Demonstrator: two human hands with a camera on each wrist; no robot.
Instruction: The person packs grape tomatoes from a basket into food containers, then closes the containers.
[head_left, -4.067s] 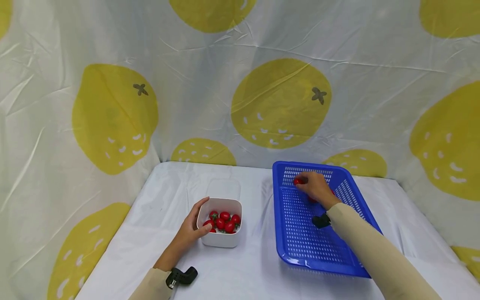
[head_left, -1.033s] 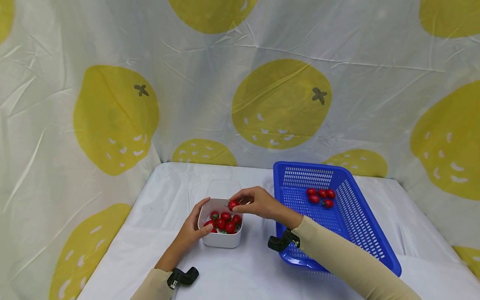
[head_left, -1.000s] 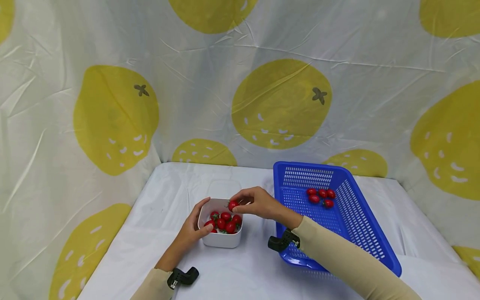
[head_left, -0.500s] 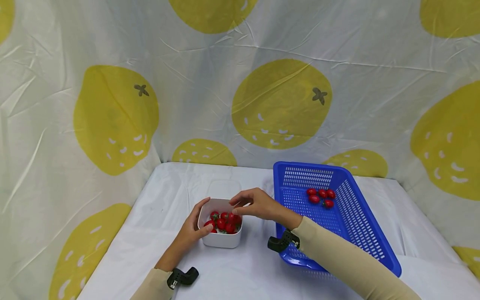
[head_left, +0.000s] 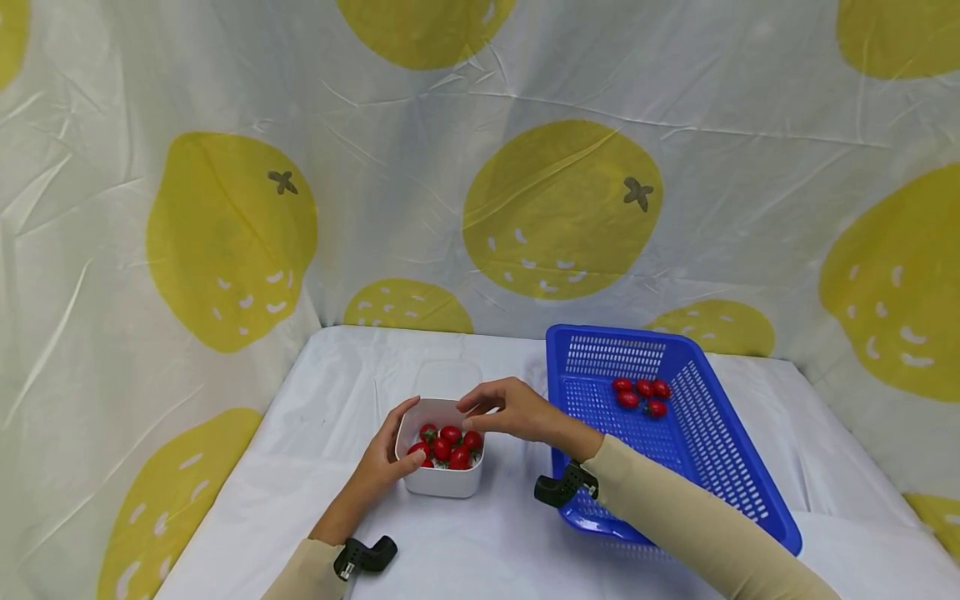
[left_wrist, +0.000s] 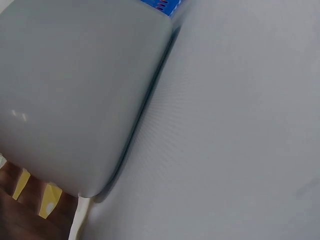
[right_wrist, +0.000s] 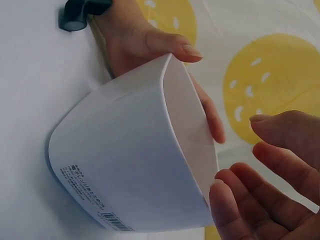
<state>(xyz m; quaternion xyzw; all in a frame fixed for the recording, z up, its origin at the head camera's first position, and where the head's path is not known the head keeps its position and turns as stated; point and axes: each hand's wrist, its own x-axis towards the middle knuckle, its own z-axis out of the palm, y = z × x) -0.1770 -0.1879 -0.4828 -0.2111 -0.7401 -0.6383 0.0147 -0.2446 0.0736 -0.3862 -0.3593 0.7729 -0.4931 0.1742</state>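
A square white plastic container [head_left: 441, 483] stands on the cloth-covered table, with several cherry tomatoes [head_left: 442, 449] inside. My left hand [head_left: 381, 457] holds it from the left, thumb over the near rim and fingers along the far left side. At the right rim is my right hand [head_left: 517, 410], its fingers loosely bent and nothing between thumb and fingertips. In the right wrist view, the right hand [right_wrist: 270, 175] appears beside the mouth of the container [right_wrist: 115, 135]. The left wrist view is mostly filled by the outer wall of the container [left_wrist: 75, 90].
To the right sits a blue perforated basket [head_left: 588, 417] with several cherry tomatoes [head_left: 627, 400] near its far end. A clear lid [head_left: 448, 377] lies flat behind the white container. A lemon-patterned curtain [head_left: 397, 183] hangs along the back and sides.
My right hand has carried a cherry tomato from the blue basket to the white container and let it go inside. The left hand has stayed at the container.
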